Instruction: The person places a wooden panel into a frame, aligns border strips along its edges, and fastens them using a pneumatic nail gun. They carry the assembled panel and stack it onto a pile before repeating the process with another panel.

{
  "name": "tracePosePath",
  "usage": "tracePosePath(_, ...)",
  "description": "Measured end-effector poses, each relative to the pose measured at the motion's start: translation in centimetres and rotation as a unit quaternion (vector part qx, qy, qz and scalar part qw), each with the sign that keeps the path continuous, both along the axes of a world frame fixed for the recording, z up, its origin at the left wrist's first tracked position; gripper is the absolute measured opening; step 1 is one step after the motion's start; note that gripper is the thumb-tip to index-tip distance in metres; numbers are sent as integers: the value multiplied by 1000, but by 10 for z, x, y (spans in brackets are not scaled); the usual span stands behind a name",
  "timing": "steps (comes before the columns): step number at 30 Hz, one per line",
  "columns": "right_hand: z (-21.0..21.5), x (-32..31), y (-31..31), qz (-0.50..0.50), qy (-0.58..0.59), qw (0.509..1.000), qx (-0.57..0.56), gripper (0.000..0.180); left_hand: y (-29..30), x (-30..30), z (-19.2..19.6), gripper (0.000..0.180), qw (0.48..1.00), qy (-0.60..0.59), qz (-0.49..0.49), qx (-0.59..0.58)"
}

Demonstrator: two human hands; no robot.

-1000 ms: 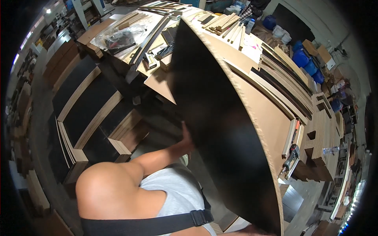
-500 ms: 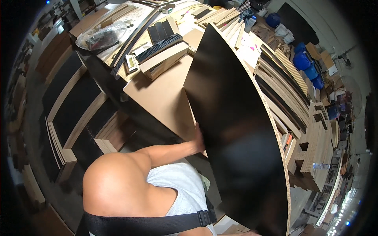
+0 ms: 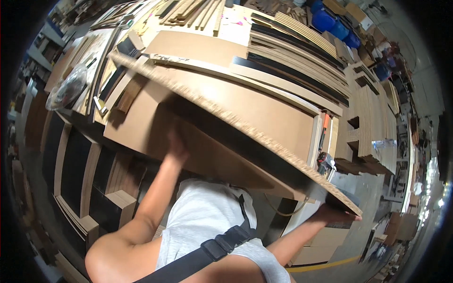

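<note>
A large chipboard panel [image 3: 236,125] with a black face slants across the view, its rough raw edge turned up toward me. Its far left corner is raised over the bench and its other end comes down at the near right. My right hand [image 3: 332,214] grips that lower right end, fingers under the edge. Below the panel's dark near face, my left hand [image 3: 177,144] points upward, blurred and in shadow; its fingertips are hard to make out. Beneath the panel lies a brown sheet [image 3: 134,125], and beyond it a frame of pale wood strips [image 3: 317,137].
Stacked wood strips [image 3: 292,61] lie on the far bench. A tool with an orange handle [image 3: 325,125] and a power tool [image 3: 324,162] sit beside the frame. Black panels with pale edges [image 3: 78,160] stand at left, notched boards [image 3: 373,127] at right. A plastic bag [image 3: 71,87] lies far left.
The panel has swung from nearly upright to a diagonal tilt, its top going left. My left hand has moved left; my right hand has come up into view on the panel's end.
</note>
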State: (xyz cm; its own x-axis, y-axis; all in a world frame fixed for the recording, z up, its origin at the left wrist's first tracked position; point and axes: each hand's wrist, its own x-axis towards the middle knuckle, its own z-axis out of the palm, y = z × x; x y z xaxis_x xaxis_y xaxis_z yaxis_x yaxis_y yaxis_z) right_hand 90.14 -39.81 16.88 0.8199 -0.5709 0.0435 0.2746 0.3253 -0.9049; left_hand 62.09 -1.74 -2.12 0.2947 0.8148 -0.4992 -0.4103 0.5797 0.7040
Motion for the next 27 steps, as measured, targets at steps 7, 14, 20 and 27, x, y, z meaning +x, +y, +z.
tracePosePath(7, -97, 94, -50, 426, -187, 877, 120, 105, 50, -90, 186, 81, 923, 49, 296, 240)
tracePosePath(14, -119, 117, -27, 382, -137, 900, 161, 94, 57, -114, 167, 47, 935, 120, 284, 176)
tracePosePath(20, -123, 124, -14, 376, -139, 906, 136, 90, 42, -117, 158, 28, 922, 129, 343, 121)
tracePosePath(27, -114, 129, -12, 352, -74, 913, 193, 78, 31, -86, 168, 13, 869, 172, 425, 185)
